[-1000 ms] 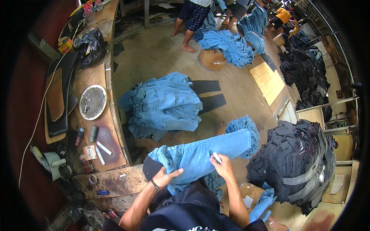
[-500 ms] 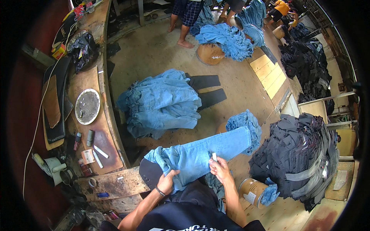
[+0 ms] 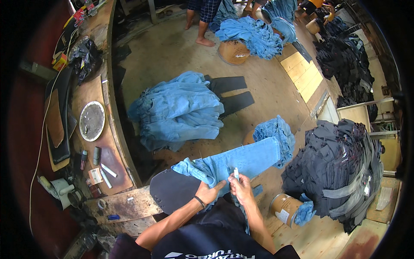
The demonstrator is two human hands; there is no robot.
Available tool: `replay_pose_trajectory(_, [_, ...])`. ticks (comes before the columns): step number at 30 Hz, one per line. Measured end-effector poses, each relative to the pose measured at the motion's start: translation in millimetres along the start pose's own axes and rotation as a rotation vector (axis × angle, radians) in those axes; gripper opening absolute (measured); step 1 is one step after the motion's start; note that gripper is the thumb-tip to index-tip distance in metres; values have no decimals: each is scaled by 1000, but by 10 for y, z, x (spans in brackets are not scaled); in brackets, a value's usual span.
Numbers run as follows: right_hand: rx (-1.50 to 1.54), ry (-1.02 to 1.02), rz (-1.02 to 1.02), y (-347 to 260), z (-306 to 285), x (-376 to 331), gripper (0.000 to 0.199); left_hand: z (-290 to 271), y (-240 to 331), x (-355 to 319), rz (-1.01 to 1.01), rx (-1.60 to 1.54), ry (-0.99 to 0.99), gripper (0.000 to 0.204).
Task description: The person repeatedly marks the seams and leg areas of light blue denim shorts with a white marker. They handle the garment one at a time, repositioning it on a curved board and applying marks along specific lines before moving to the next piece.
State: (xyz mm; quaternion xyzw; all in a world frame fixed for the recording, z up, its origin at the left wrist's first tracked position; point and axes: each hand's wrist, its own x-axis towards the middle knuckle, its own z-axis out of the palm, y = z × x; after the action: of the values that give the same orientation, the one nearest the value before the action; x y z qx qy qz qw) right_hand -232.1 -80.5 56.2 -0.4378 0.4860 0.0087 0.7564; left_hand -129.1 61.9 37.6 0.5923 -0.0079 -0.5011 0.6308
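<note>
A light-blue jeans leg (image 3: 248, 159) stretches across in front of me, its bunched part toward the left on a dark rounded board (image 3: 172, 190). My left hand (image 3: 208, 192) is closed on the near edge of the denim, with the thumb on top. Close beside it, my right hand (image 3: 242, 190) grips a short white stick (image 3: 236, 173) that points up over the cloth. The lower end of that stick is hidden in my fingers. Both hands nearly meet at the near edge of the leg.
Ahead lies a heap of jeans (image 3: 177, 110). Dark cloth pieces (image 3: 336, 168) are stacked at right, near a brown drum (image 3: 284, 209). A bench (image 3: 114, 146) at left carries a round tray (image 3: 92, 121) and white pens (image 3: 108, 170). Another person's legs (image 3: 205, 30) stand far ahead.
My left hand has moved right, close to my right hand. The bunched denim has shifted right too, uncovering more of the dark board. The right hand still holds the white stick.
</note>
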Motion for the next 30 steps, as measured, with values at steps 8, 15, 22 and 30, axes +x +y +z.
replay_pose_trajectory(8, [314,97,21,129,246,-114,6,14,-86,-147,-134,-299,71,26])
replay_pose_trajectory(15, [330,134,53,43,273,-153,6,-53,-102,-184,-214,-292,91,25])
replay_pose_trajectory(22, [277,178,-62,-5,306,-205,20,-152,-134,-147,-114,-130,56,31])
replay_pose_trajectory(30, [30,362,-199,-120,290,-287,32,-1253,9,-1005,-164,-864,143,65])
